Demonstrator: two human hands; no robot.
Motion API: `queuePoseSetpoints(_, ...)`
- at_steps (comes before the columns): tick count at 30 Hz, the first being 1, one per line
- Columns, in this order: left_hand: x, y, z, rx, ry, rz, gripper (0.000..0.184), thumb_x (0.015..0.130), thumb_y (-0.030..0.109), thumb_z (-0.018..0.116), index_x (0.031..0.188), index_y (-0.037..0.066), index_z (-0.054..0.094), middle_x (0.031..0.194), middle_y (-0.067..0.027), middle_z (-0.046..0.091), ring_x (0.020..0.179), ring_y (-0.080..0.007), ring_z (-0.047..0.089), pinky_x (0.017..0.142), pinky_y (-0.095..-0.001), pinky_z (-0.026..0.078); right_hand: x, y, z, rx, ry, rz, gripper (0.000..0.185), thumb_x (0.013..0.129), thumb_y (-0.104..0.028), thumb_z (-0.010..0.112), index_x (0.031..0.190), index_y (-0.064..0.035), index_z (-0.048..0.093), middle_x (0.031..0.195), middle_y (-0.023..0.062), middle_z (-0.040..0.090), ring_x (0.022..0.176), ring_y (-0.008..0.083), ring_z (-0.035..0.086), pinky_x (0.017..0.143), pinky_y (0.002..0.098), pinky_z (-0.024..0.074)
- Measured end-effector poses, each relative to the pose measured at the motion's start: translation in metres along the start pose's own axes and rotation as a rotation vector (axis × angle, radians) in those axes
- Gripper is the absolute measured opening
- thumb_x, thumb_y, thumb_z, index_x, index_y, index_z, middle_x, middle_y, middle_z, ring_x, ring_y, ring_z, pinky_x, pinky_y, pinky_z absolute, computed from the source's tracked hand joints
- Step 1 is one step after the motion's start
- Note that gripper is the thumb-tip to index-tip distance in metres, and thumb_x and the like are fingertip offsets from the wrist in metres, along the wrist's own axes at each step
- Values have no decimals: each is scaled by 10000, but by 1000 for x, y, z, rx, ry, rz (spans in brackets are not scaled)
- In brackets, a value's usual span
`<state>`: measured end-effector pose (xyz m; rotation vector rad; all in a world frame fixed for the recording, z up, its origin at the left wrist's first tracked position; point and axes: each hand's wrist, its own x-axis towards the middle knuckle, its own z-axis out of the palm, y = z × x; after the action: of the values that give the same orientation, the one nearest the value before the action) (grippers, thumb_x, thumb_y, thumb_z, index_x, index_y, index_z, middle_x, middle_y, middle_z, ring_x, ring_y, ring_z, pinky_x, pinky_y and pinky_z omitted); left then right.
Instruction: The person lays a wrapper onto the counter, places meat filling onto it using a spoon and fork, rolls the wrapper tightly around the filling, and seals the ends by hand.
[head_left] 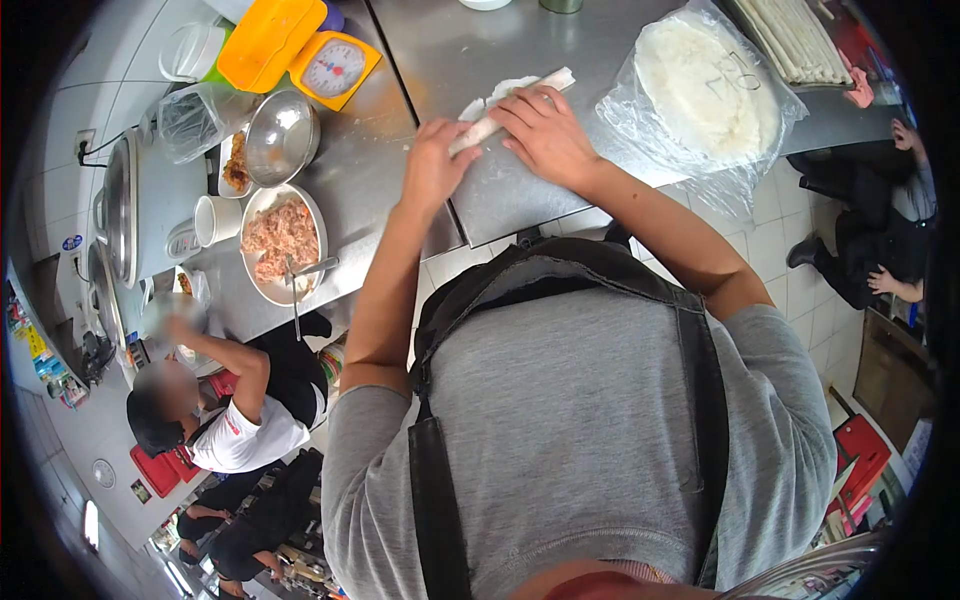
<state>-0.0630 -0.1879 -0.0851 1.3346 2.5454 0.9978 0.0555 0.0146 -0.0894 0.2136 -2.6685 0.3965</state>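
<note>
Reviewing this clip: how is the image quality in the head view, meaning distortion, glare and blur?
Head view: strong fisheye curvature, black corners, walls tilting at the edges. Head view: bright sheen on the metal table and highlights in the steel bowl. Head view: a blurred patch over the head of the co-worker, while the left hand, right hand and pale roll look reasonably clear.

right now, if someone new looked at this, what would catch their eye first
Probably the pale roll under the left hand and right hand, at the far middle of the metal counter. Next might come the pinkish mince in a white bowl on the left, and the bright orange scale beyond it. On the right, a plastic-wrapped white round stack also stands out.
</note>
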Motion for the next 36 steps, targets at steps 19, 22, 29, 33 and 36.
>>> queuePoseSetpoints(19, 27, -118, -216, 835, -247, -536, 460, 915, 141, 519, 1312, 268, 715, 1345, -43, 687, 1350, -285, 493, 1135, -625, 280, -41, -33, -21, 90, -186, 55, 656, 935, -377, 685, 1497, -112, 474, 1522, 68, 478, 1514, 315, 303, 1246, 601, 172)
queuePoseSetpoints(22, 43, -147, -203, 862, -466, -612, 556, 921, 159, 476, 1443, 292, 611, 1468, -55, 605, 1408, -301, 454, 1206, -643, 192, -42, -33, -21, 87, -176, 58, 655, 929, -370, 693, 1493, -112, 480, 1521, 67, 481, 1509, 315, 311, 1245, 599, 175)
queuePoseSetpoints(29, 29, -137, -212, 669, -435, -508, 266, 934, 252, 584, 1013, 247, 838, 1104, -25, 783, 1129, -237, 678, 1026, -525, 320, -42, -33, -24, 98, -169, 54, 664, 920, -352, 703, 1497, -115, 478, 1518, 70, 482, 1500, 318, 331, 1245, 592, 179)
queuePoseSetpoints(33, 27, -48, -193, 293, -168, -131, 329, 869, 44, 586, 984, 219, 839, 989, -8, 793, 1043, -235, 674, 1038, -492, 326, -44, -31, -21, 98, -172, 54, 678, 909, -345, 707, 1502, -116, 471, 1517, 70, 480, 1500, 316, 333, 1243, 589, 184)
queuePoseSetpoints(36, 28, 12, -117, 182, -201, 157, 485, 797, -46, 553, 1114, 217, 808, 1146, 9, 767, 1144, -251, 618, 1070, -497, 347, -44, -31, -21, 99, -172, 52, 673, 909, -347, 704, 1500, -120, 475, 1520, 69, 480, 1501, 311, 334, 1241, 589, 187)
